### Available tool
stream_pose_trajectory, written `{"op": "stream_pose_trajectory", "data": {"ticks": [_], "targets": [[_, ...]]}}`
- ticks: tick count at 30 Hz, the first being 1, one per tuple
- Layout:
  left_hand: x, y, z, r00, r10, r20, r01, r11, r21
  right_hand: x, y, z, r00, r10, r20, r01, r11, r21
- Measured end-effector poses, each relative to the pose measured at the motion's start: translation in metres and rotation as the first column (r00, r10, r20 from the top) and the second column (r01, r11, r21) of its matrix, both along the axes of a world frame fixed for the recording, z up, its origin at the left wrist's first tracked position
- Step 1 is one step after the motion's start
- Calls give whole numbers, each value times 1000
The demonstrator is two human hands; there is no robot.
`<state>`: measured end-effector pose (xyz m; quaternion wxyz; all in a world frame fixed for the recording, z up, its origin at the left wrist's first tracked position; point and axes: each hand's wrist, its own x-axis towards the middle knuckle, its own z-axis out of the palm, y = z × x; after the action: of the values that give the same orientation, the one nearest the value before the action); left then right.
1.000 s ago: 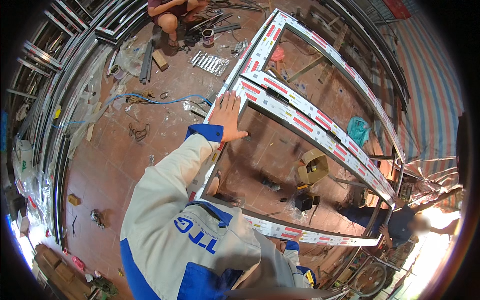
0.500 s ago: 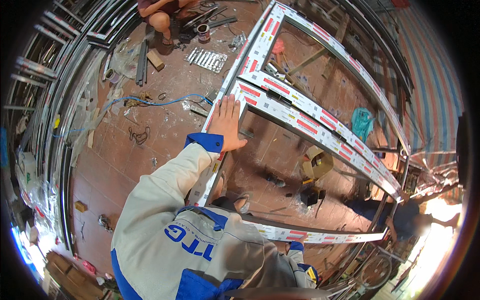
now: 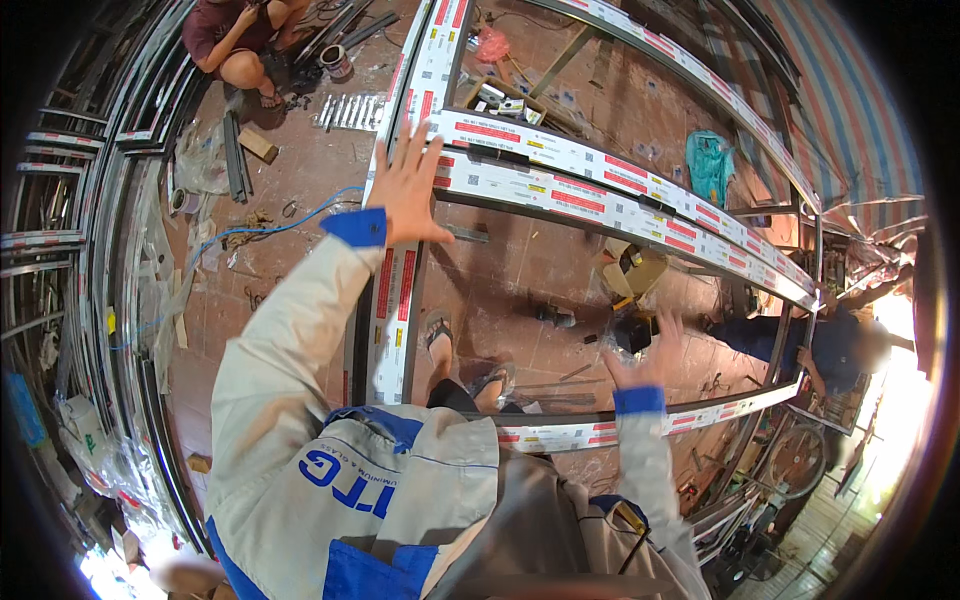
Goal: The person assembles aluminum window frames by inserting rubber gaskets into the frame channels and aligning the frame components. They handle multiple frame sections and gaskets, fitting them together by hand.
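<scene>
A large metal frame covered in white and red protective film stretches out in front of me, with a left bar (image 3: 393, 325), paired middle bars (image 3: 575, 198) and a near bar (image 3: 560, 437). My left hand (image 3: 408, 195) is over the left bar where the middle bars join it, its fingers spread; whether the palm touches cannot be made out. Just beyond the near bar, my right hand (image 3: 645, 352) hovers above the frame's opening. It is slightly blurred, fingers apart and holding nothing. My sandalled feet (image 3: 440, 335) show on the tiled floor through the opening.
A person (image 3: 240, 50) crouches at the far left near a paint can (image 3: 336, 64). Another person (image 3: 840, 355) is at the frame's right end. A cardboard box (image 3: 640, 272), a teal bag (image 3: 708, 165) and a blue hose (image 3: 285, 225) lie around; stacked metal profiles line the left.
My right hand has risen from the near bar to above the opening, fingers spreading. The left hand's fingers have fanned out. My view has shifted, so the frame appears further left.
</scene>
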<state>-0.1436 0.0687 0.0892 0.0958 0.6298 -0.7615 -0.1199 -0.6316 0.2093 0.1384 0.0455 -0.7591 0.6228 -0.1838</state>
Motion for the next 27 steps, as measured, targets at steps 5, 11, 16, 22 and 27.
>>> {"op": "stream_pose_trajectory", "data": {"ticks": [5,11,16,22,27], "targets": [[-3,-85,0,943,-230,240,197,968,155,134,-187,-24,902,332,-278,-196,885,422],[-2,-105,-24,931,-308,195,274,945,180,171,-285,-59,726,556,-404,-332,798,502],[-14,-106,-35,926,-327,190,316,945,87,161,-291,-76,740,604,-295,-454,773,444],[-10,-113,-44,946,-323,27,322,946,33,153,-296,-88,793,594,-134,-531,782,328],[-11,-111,-35,961,-275,-36,276,961,33,153,-301,-90,782,618,-83,-568,761,314]]}}
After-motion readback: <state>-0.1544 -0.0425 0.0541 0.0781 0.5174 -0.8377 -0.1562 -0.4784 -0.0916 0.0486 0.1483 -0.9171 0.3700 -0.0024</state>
